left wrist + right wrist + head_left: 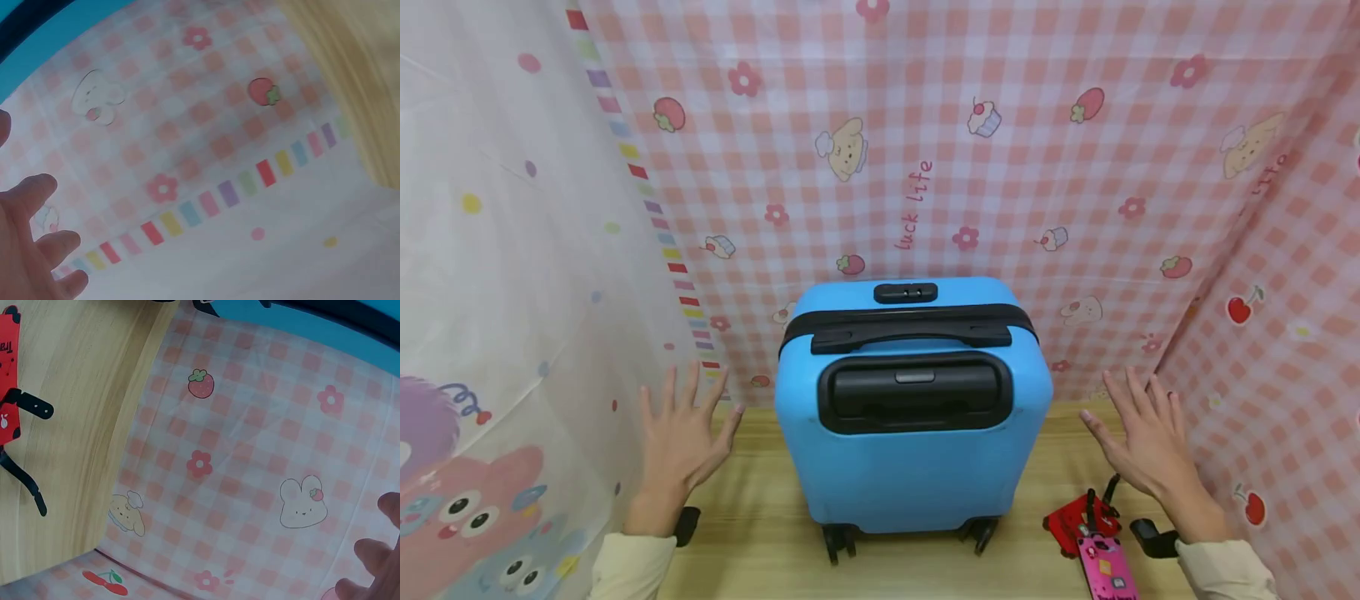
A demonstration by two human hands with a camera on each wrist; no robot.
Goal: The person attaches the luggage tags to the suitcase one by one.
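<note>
Head, suitcase: the blue suitcase (917,475) is standing upright on the worktop (737,508), centre of frame.
Head, left hand: the left hand (681,437) is showing spread fingers, lower left, holding nothing.
Head, right hand: the right hand (1148,446) is doing likewise, lower right, apart from the suitcase.
Head, casters: the casters (833,542) are resting beneath; locking cannot be told. Judgement: a one-sided push could be rolling or twisting it.
Head, tags: the red tag (1063,529) and pink tag (1107,569) are lying overlapped, lower right; a dipping wrist could be snagging them.
Left wrist, fingers: are entering lower left, gripping nothing.
Right wrist, black strap (32,404): is jutting out at left; a hasty pull could be tangling it.
</note>
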